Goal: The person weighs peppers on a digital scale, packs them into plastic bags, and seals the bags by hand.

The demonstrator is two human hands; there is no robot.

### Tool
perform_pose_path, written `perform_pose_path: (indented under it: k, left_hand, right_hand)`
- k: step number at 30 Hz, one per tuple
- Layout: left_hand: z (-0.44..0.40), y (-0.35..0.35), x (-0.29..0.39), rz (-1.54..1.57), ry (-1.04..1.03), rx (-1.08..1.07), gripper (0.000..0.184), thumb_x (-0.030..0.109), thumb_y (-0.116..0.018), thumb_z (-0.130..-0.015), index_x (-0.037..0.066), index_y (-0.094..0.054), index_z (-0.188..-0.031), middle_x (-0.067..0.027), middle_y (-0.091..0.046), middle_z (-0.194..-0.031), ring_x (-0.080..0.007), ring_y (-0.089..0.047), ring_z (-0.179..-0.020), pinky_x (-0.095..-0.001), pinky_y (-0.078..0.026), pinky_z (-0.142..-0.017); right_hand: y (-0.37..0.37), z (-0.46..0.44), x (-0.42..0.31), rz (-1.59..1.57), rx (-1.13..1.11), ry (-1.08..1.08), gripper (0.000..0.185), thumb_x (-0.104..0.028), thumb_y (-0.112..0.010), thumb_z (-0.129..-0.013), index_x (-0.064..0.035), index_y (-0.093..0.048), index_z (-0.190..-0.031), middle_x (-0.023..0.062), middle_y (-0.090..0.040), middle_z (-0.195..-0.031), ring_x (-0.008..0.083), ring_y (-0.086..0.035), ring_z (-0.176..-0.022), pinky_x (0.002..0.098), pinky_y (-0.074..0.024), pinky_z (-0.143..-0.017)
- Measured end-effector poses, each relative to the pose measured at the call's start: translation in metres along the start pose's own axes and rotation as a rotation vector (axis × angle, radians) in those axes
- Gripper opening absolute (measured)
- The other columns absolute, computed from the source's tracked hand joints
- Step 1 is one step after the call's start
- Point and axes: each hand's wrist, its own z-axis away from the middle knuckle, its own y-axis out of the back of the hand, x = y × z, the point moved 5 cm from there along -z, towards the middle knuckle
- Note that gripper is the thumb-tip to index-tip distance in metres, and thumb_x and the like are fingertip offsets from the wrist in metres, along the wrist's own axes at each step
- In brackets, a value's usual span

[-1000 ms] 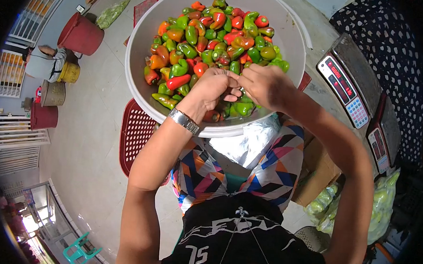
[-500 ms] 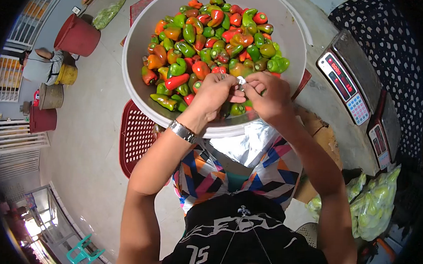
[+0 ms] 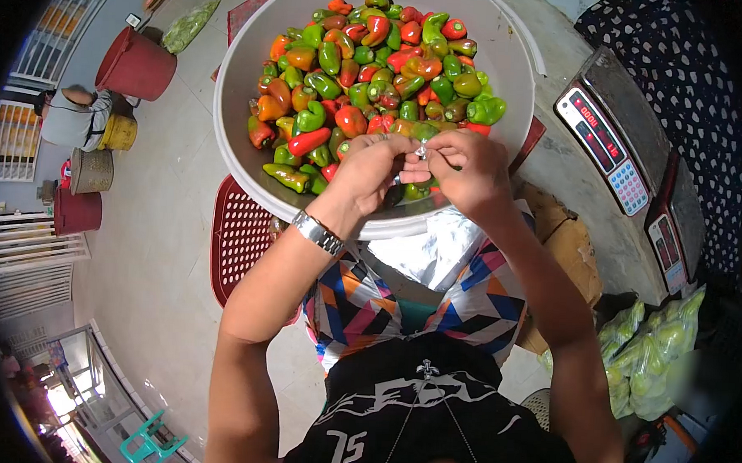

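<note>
Over the near part of a large pale tub (image 3: 521, 114), my left hand (image 3: 372, 169) and my right hand (image 3: 473, 170) meet at the fingertips. Pinched between them is a small shiny whitish piece (image 3: 422, 150), perhaps thin plastic; its exact kind is too small to make out. Both hands are closed, with thumbs and forefingers together. Beneath and beyond them lies a heap of red, green and orange peppers (image 3: 370, 70), partly hidden by my fingers. A metal watch (image 3: 320, 232) circles my left wrist.
Silvery sheeting (image 3: 424, 254) lies between my knees and the tub. A red perforated basket (image 3: 240, 242) stands at left. Two digital scales (image 3: 602, 146) (image 3: 667, 244) and bags of green produce (image 3: 655, 351) are at right. Another person (image 3: 76, 115) sits far left near buckets (image 3: 137, 62).
My fingertips have shifted slightly around the shiny piece, which shows smaller and narrower now. My right forefinger is straighter. The peppers and tub stay as they were.
</note>
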Motion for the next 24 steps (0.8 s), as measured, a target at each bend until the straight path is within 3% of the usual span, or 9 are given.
perform_pose_path:
  k: [3, 6, 9, 12, 15, 18, 21, 24]
  left_hand:
    - [0.007, -0.005, -0.007, 0.034, -0.078, -0.010, 0.012, 0.003, -0.060, -0.098, -0.008, -0.065, -0.099, -0.0147, -0.070, -0.093, -0.0223, -0.072, -0.081, -0.0332, -0.065, -0.076]
    - [0.010, -0.006, -0.011, -0.011, -0.134, 0.022, 0.010, 0.003, -0.060, -0.099, -0.005, -0.067, -0.099, -0.0123, -0.072, -0.093, -0.0193, -0.071, -0.081, -0.0296, -0.061, -0.074]
    - [0.017, -0.015, -0.012, 0.062, -0.141, 0.108, 0.010, 0.003, -0.061, -0.098, -0.004, -0.068, -0.095, -0.0094, -0.071, -0.088, -0.0156, -0.067, -0.074, -0.0264, -0.055, -0.066]
    - [0.001, 0.000, -0.019, 0.085, -0.082, 0.002, 0.010, 0.003, -0.063, -0.095, -0.001, -0.069, -0.089, -0.0057, -0.067, -0.081, -0.0119, -0.057, -0.065, -0.0253, -0.044, -0.056]
    - [-0.002, 0.008, -0.019, 0.022, 0.063, -0.063, 0.010, 0.011, -0.061, -0.097, 0.005, -0.068, -0.096, 0.0021, -0.062, -0.083, -0.0080, -0.047, -0.066, -0.0239, -0.034, -0.056]
    - [-0.003, 0.008, -0.014, -0.024, 0.121, 0.026, 0.010, 0.012, -0.064, -0.094, 0.006, -0.069, -0.088, 0.0034, -0.059, -0.078, -0.0073, -0.046, -0.065, -0.0235, -0.033, -0.056]
    - [-0.010, 0.006, 0.004, -0.251, -0.013, 0.029, 0.014, 0.010, -0.072, -0.088, 0.001, -0.070, -0.078, 0.0005, -0.058, -0.069, -0.0094, -0.049, -0.060, -0.0287, -0.036, -0.053]
    - [-0.003, -0.009, 0.017, -0.378, -0.128, 0.051, 0.018, 0.013, -0.072, -0.088, 0.001, -0.071, -0.075, 0.0011, -0.061, -0.070, -0.0085, -0.051, -0.062, -0.0292, -0.038, -0.055]
  right_hand:
    - [-0.001, 0.000, 0.001, 0.010, 0.003, -0.129, 0.005, 0.002, -0.069, -0.089, 0.0060, -0.065, -0.089, 0.0183, -0.071, -0.085, 0.0282, -0.077, -0.084, 0.0383, -0.0639, -0.073]
    - [0.001, -0.006, -0.010, 0.559, -0.076, -0.032, 0.019, -0.011, -0.075, -0.083, 0.0055, -0.066, -0.085, 0.0222, -0.069, -0.083, 0.0368, -0.074, -0.083, 0.0450, -0.0603, -0.076]
    - [-0.003, -0.011, 0.005, 0.506, -0.083, -0.163, 0.028, -0.021, -0.075, -0.077, 0.0046, -0.066, -0.084, 0.0247, -0.067, -0.084, 0.0437, -0.069, -0.085, 0.0496, -0.0560, -0.079]
    - [-0.012, -0.012, 0.010, 0.561, -0.104, -0.217, 0.026, -0.020, -0.073, -0.079, 0.0038, -0.065, -0.084, 0.0250, -0.067, -0.085, 0.0442, -0.069, -0.085, 0.0510, -0.0561, -0.078]
    - [-0.017, -0.013, 0.012, 0.683, -0.080, -0.034, 0.026, -0.020, -0.073, -0.079, 0.0037, -0.064, -0.086, 0.0266, -0.067, -0.086, 0.0451, -0.069, -0.085, 0.0534, -0.0558, -0.077]
    - [-0.017, -0.019, 0.023, 0.688, -0.118, 0.025, 0.027, -0.020, -0.072, -0.078, 0.0021, -0.062, -0.089, 0.0264, -0.066, -0.086, 0.0448, -0.069, -0.085, 0.0538, -0.0557, -0.076]
    - [-0.016, -0.020, 0.020, 0.742, -0.104, 0.107, 0.025, -0.019, -0.071, -0.078, -0.0005, -0.059, -0.088, 0.0229, -0.065, -0.086, 0.0436, -0.068, -0.082, 0.0525, -0.0554, -0.073]
    - [-0.013, -0.020, 0.021, 0.731, -0.090, 0.258, 0.023, -0.018, -0.069, -0.078, -0.0037, -0.056, -0.089, 0.0198, -0.063, -0.086, 0.0418, -0.066, -0.077, 0.0518, -0.0535, -0.068]
